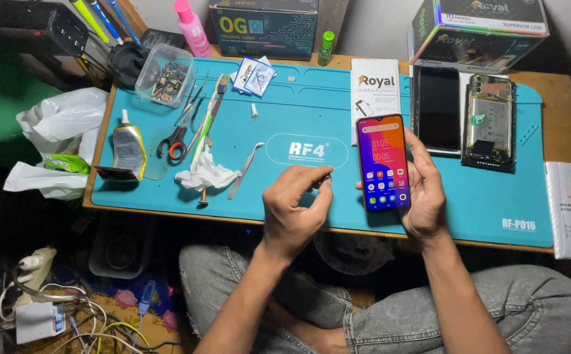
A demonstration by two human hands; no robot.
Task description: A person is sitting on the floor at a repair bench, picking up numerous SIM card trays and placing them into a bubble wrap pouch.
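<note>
A lit smartphone (383, 162) is being held upright over the blue work mat (311, 124) by the right hand (423, 190), its grip closed around the phone's edges. Something small and hard to make out is being pinched in the left hand (293, 210). The wooden tabletop (554, 85) is being crowded by scissors (177, 137), tweezers (245, 170), a glue tube (128, 149) and boxes (264, 26).

Lit smartphone (383, 162), colourful screen up, upright above blue mat's front edge

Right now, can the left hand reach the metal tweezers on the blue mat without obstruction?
Probably yes. The left hand hovers just right of the tweezers, and the blue mat between them is bare; the crumpled tissue lies on their far side.
</note>
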